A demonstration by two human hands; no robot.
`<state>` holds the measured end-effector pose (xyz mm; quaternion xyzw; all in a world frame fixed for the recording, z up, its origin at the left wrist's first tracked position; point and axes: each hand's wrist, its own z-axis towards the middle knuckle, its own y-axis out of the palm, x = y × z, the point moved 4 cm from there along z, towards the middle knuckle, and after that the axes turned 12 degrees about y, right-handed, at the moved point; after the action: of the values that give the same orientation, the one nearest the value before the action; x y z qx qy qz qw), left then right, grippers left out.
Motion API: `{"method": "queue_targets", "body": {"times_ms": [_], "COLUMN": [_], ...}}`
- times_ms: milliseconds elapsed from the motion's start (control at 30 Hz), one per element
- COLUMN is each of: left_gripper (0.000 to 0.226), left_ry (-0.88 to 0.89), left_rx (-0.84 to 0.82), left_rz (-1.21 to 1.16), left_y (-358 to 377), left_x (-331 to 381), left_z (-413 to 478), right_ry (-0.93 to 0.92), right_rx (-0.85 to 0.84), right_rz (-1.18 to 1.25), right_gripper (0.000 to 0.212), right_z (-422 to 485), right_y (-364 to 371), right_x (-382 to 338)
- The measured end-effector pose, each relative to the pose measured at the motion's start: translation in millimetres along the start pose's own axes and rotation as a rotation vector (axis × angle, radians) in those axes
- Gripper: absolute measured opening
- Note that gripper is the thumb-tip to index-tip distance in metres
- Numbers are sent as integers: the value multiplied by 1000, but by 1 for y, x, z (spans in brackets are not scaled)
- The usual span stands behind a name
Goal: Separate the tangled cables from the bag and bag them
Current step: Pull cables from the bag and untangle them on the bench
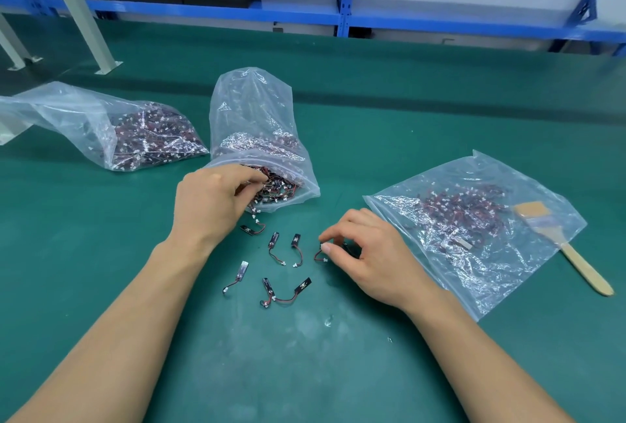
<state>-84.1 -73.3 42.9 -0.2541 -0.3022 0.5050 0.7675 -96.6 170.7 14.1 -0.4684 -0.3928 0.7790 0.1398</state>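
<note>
Pinching one separated cable (pixel 318 256) between thumb and forefinger, the right hand (pixel 366 256) sits low at the bench (pixel 338 361) just left of the flat bag (pixel 481 273), clearly the nearer hand to it, while the left hand (pixel 210 202) grips tangled cables (pixel 276 189) in the mouth of the source bag (pixel 306 182).

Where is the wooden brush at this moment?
In the head view, the wooden brush lies at the far right, its head covered by the flat bag.
</note>
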Motion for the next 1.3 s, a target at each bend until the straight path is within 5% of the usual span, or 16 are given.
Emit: {"method": "queue_targets", "body": {"times_ms": [233,500,800,1300], "left_gripper": [10,21,12,15], "left_ry": [27,-313,-453,-462], "left_rx": [108,112,112,-16], "left_rz": [-77,-690,-1045,-1284], "left_y": [-9,-8,-14,-11], "left_x": [3,2,25,54], "left_z": [-1,-7,-8,-8], "right_ry": [0,25,66,112], "right_rx": [6,9,65,57], "right_rz": [13,66,176,237], "right_gripper": [6,5,10,42], "right_z": [1,1,0,-1], "right_y": [1,2,-2,1], "right_x": [3,3,-2,-12]}}
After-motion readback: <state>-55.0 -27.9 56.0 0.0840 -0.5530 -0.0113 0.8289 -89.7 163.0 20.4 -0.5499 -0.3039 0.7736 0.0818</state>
